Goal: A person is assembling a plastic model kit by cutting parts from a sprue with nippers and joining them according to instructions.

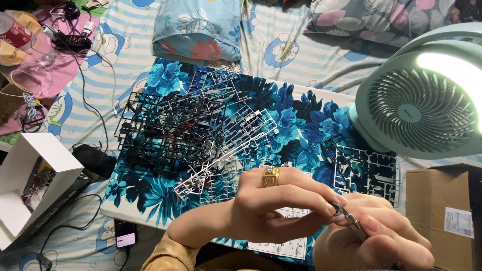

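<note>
My left hand (273,203), with a gold ring on one finger, reaches in from the lower left and pinches the end of a small grey metal piece (346,216) with its fingertips. My right hand (381,243) is low at the right, its thumb and fingers closed on the other end of the same piece. What exactly the piece is I cannot make out. Under both hands lies a white printed instruction sheet (281,246). Beyond them a heap of black plastic model-kit sprues (170,125) and a white sprue (246,133) rest on a blue floral board (301,113).
A dark sprue (369,170) lies right of the hands. A mint-green table fan (419,103) stands at the right, a cardboard box (442,211) below it. An open white box (30,170), a phone (125,236) and cables (75,40) lie left on the bedsheet.
</note>
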